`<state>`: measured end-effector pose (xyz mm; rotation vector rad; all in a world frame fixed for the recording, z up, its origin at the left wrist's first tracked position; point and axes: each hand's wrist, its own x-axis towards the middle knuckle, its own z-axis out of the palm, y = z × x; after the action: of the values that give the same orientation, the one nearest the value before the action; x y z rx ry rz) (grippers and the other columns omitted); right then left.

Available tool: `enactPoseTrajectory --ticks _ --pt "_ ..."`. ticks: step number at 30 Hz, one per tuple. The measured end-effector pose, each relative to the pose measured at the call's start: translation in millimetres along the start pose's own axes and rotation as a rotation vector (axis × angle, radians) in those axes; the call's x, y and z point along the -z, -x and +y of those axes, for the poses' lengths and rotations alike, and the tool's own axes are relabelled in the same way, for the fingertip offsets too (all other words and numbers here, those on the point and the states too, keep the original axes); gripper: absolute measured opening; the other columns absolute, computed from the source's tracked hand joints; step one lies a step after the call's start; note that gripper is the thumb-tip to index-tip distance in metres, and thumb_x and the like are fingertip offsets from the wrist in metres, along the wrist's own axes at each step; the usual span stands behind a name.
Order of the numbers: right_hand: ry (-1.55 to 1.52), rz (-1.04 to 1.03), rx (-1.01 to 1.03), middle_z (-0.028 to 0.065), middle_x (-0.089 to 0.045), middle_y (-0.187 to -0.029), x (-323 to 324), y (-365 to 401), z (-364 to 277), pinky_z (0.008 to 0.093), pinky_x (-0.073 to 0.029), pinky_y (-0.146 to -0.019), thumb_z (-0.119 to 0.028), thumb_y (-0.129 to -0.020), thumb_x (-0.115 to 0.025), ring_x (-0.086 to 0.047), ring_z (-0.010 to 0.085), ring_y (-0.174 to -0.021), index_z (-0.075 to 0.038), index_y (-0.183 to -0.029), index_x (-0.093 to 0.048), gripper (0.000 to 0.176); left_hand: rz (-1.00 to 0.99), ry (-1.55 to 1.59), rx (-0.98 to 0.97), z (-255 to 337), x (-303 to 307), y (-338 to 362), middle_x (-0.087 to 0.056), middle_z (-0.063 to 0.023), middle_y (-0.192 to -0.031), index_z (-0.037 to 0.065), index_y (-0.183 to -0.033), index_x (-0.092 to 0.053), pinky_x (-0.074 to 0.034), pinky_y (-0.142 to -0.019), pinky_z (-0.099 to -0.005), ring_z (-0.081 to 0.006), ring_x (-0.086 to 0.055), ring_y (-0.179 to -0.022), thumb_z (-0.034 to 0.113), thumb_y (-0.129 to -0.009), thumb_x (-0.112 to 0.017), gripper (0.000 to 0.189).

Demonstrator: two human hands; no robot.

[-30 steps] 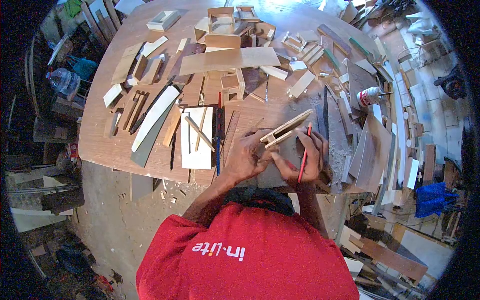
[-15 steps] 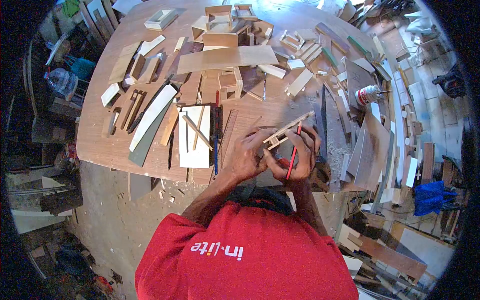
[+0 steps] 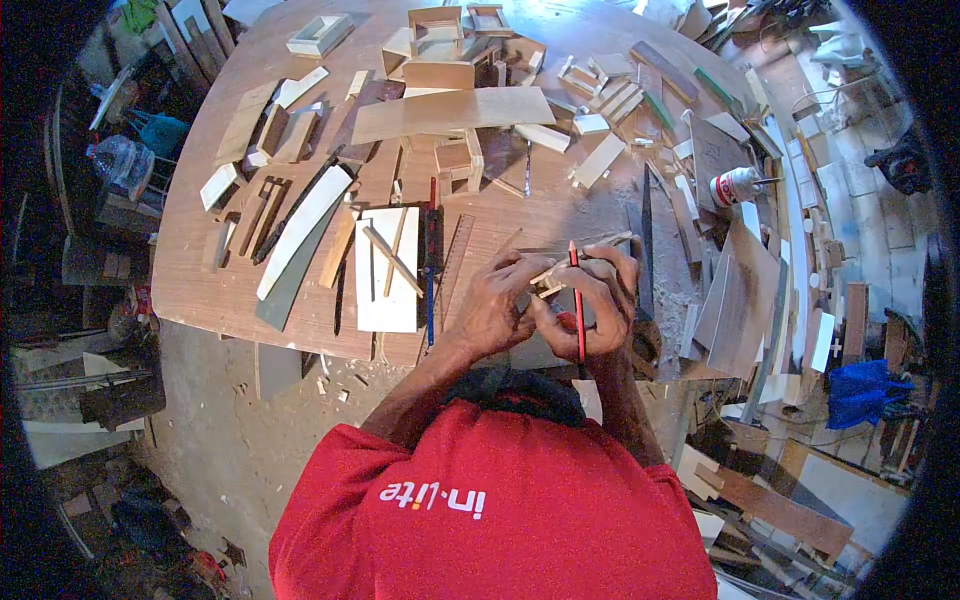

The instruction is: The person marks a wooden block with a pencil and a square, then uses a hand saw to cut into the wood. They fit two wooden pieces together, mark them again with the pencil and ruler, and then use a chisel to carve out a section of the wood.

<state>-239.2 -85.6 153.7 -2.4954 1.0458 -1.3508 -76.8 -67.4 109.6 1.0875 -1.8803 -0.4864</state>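
Note:
Both hands are raised at the near edge of the workbench around a small wooden frame [image 3: 548,284] made of thin strips. My left hand [image 3: 494,305] grips its left end with fingers and thumb. My right hand [image 3: 604,300] has its fingers curled round the other end and also holds a red pencil [image 3: 578,318], tip pointing away from me. Fingers hide much of the frame. Left of the hands lie a transparent ruler [image 3: 457,262], a blue and red pencil-like stick [image 3: 432,290], and a white board [image 3: 388,310] with thin wooden strips [image 3: 393,262] on it.
A long thin board [image 3: 450,114] and small wooden boxes [image 3: 459,160] stand farther back on the workbench [image 3: 300,335]. A handsaw [image 3: 647,245] lies right of my hands. A white glue bottle [image 3: 735,187] stands near offcuts at the right. Wood scraps [image 3: 780,510] litter the floor.
The wooden frame has turned in my hands, showing less of its length. The red pencil has swung more upright and its tip has moved left. My right hand has shifted slightly left.

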Motion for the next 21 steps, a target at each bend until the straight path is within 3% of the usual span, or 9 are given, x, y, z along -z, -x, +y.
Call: enactPoseTrajectory --ticks 9,15,21 --pt "-0.010 0.025 0.004 0.0037 -0.065 -0.090 0 0 2 0.0442 -0.039 -0.095 -0.014 -0.058 -0.080 -0.058 0.0300 -0.100 -0.014 -0.098 -0.064 0.043 0.005 -0.016 -0.010 -1 -2 1 -0.064 -0.0167 -0.106 0.003 -0.111 -0.056 -0.047 -0.091 -0.0428 -0.0369 -0.061 -0.096 0.005 -0.066 -0.068 0.046" --pt "-0.018 -0.006 -0.001 0.0042 -0.065 -0.093 2 -2 1 0.0488 -0.036 -0.099 -0.014 -0.058 -0.080 -0.059 0.0305 -0.099 -0.014 -0.099 -0.064 0.044 -0.003 0.041 0.046 5 4 -2 -0.064 -0.0177 -0.106 0.003 -0.111 -0.057 -0.044 -0.096 -0.0448 -0.0353 -0.062 -0.097 0.008 -0.070 -0.067 0.043" --pt "-0.072 0.006 -0.057 0.0074 -0.067 -0.095 8 -5 3 0.0441 -0.043 -0.090 0.000 -0.066 -0.068 -0.059 0.0316 -0.099 -0.010 -0.101 -0.064 0.037 -0.017 0.166 0.151 5 5 -1 -0.064 -0.0184 -0.105 0.001 -0.111 -0.057 -0.044 -0.095 -0.0451 -0.0380 -0.062 -0.096 0.016 -0.076 -0.065 0.039"
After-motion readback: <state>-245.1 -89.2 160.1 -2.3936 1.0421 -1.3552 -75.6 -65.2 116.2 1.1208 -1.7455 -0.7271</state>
